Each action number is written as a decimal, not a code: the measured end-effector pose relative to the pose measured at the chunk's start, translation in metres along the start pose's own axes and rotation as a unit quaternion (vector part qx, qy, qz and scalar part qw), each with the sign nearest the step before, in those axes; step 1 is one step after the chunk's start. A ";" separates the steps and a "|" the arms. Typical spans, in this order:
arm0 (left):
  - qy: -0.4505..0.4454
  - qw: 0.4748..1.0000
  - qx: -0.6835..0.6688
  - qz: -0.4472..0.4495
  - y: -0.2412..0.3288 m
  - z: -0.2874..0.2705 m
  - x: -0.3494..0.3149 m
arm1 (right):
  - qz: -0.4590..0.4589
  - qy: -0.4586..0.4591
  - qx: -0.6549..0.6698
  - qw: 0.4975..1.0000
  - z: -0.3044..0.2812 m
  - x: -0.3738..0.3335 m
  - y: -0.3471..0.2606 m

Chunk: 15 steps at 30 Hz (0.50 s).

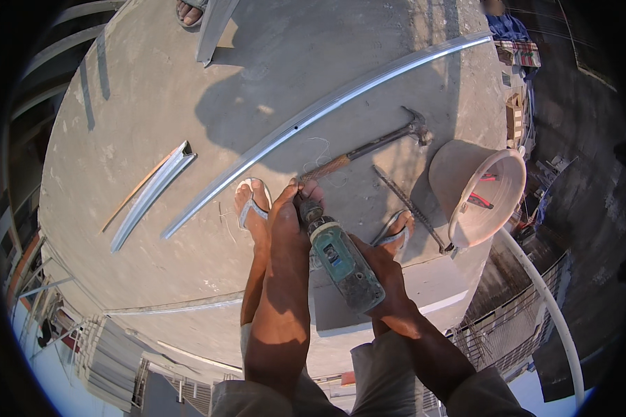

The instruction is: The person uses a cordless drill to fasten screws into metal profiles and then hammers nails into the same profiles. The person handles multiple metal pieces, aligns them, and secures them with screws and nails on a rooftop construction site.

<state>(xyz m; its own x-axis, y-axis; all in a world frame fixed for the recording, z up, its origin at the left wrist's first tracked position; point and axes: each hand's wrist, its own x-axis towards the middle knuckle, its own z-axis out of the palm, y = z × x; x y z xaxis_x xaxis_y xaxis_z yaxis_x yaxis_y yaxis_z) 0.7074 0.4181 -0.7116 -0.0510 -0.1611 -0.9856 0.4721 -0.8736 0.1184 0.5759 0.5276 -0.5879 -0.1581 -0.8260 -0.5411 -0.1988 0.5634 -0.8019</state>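
Observation:
A worn teal power drill (pixel 344 263) is gripped in my right hand (pixel 381 270), its body slanting up and left between my forearms. At its front end is the chuck (pixel 313 212). The fingers of my left hand (pixel 291 215) are closed just ahead of the chuck, around a small dark piece that I cannot make out. Beyond those fingers a claw hammer (pixel 375 144) with a wooden handle lies on the concrete floor; its handle end comes close to my fingertips, and I cannot tell if they touch.
A long metal channel (pixel 327 108) crosses the floor ahead. A short channel piece (pixel 153 194) and a thin wooden strip (pixel 135 191) lie left. Right are a dark rod (pixel 410 208) and a tipped bucket (pixel 459 184) containing red-handled tools (pixel 481 201). Another person's foot (pixel 189 12) shows at the top.

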 end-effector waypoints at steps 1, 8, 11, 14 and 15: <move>0.006 1.000 -0.022 0.008 0.001 0.001 0.001 | -0.011 0.014 -0.005 1.000 0.007 0.002 -0.002; -0.015 0.998 -0.004 0.059 0.017 -0.005 -0.001 | 0.263 0.061 0.373 0.888 0.032 0.003 -0.015; -0.034 0.997 0.016 0.070 0.017 -0.003 -0.003 | 0.224 0.072 0.325 0.916 0.039 0.002 -0.012; -0.016 0.998 0.058 0.031 0.013 0.005 -0.002 | 0.083 0.093 0.137 0.983 0.044 0.003 -0.002; -0.015 0.997 0.065 0.033 0.011 0.007 -0.001 | 0.034 0.100 0.072 0.992 0.044 0.003 0.001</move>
<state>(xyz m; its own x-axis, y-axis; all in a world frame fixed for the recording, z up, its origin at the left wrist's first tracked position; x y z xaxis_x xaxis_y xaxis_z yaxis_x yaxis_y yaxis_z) 0.7063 0.4058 -0.7080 -0.0515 -0.2325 -0.9712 0.3566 -0.9127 0.1996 0.6180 0.5249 -0.6014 -0.3582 -0.7581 -0.5450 -0.0428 0.5964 -0.8016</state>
